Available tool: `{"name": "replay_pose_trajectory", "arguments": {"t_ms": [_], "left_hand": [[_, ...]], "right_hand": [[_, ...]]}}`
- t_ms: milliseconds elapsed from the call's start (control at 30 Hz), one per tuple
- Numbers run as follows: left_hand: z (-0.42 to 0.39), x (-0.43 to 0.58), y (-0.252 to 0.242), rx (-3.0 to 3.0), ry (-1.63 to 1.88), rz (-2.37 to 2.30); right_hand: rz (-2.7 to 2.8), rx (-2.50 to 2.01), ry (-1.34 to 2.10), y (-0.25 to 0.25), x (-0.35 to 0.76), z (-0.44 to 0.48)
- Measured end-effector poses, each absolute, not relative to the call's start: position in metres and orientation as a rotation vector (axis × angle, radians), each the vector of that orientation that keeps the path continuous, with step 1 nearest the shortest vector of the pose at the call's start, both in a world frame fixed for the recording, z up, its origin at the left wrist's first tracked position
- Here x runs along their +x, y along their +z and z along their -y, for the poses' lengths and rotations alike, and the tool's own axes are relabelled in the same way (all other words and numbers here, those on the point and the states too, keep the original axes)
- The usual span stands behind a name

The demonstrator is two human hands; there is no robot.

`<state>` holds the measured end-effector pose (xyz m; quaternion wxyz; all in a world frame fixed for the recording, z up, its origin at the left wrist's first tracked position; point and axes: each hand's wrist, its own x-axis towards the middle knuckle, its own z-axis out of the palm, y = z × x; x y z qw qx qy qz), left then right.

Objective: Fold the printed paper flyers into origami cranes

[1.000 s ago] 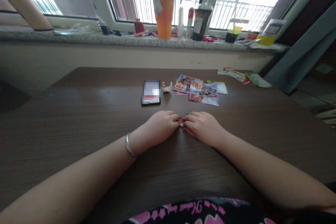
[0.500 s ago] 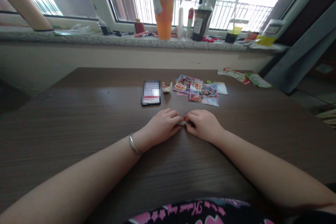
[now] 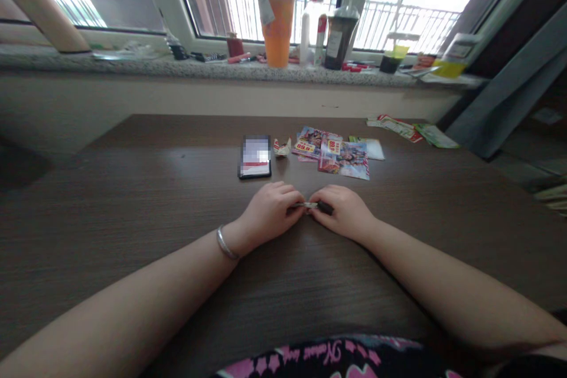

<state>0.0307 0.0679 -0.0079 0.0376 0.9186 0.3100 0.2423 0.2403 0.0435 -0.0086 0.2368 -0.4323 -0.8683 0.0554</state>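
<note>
My left hand (image 3: 273, 210) and my right hand (image 3: 344, 210) meet at the middle of the table, fingers closed. Between their fingertips they pinch a thin, pale strip (image 3: 309, 205), too small for me to name its kind. Its ends are hidden by the fingers. A dark patch (image 3: 325, 207) shows inside the curl of my right hand; whether it is shadow or part of the held thing is unclear. Beyond my hands lie a phone-like black-framed device (image 3: 256, 176) with a blurred screen, a crumpled wrapper (image 3: 282, 147) and colourful printed leaflets (image 3: 344, 160).
Torn packets (image 3: 436, 135) lie near the far right edge of the brown table (image 3: 133, 189). On the granite windowsill (image 3: 146, 65) behind stand a tall orange drink cup (image 3: 278, 29), a dark drink cup (image 3: 339, 41) and several bottles.
My hands have turned slightly and drawn a little apart at the fingertips. More of the pale strip shows now, and the dark patch by my right hand is plainer.
</note>
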Motion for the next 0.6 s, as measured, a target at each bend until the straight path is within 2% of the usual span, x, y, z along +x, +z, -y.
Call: {"name": "replay_pose_trajectory", "arguments": {"t_ms": [200, 433, 600], "left_hand": [[-0.0665, 0.0311, -0.0064, 2.813, 0.795, -0.927], [-0.0654, 0.0308, -0.0051, 2.465, 0.967, -1.002], [-0.0666, 0.0297, -0.0051, 2.199, 0.946, -1.107]], "right_hand": [[2.337, -1.240, 0.132, -0.0090, 0.2379, -0.0400], [2.027, -1.310, 0.556, -0.0079, 0.2350, -0.0403], [1.870, -1.332, 0.790, -0.0068, 0.2312, -0.0405]]}}
